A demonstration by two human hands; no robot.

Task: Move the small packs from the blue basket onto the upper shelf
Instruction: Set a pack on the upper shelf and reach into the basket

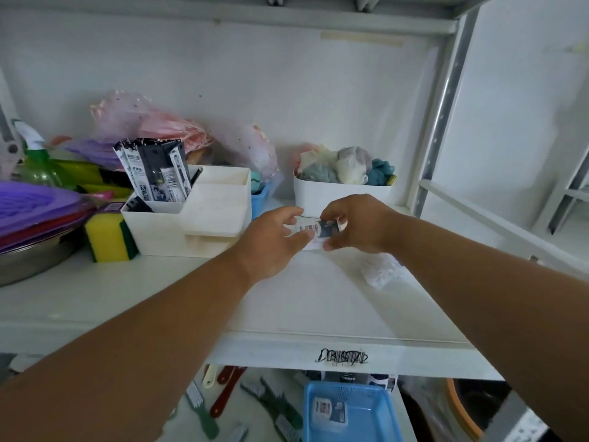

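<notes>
Both arms reach over the white upper shelf (318, 301). My right hand (360, 224) pinches a small black-and-white pack (318, 229) just above the shelf, with white packs lying under it. My left hand (274, 240) is beside it, fingers spread and relaxed, fingertips touching the pack's left end. Below the shelf edge sits the blue basket (350, 413) with one small pack (328, 411) lying inside. More packs (379, 379) show behind the basket.
A white organiser (197, 215) with tall black sachets stands left of my hands, a white tub (341, 196) of cloths behind them. A yellow sponge (108, 237), purple plates and a steel bowl lie far left. Crumpled clear plastic (381, 269) lies right. Brushes lie on the lower shelf.
</notes>
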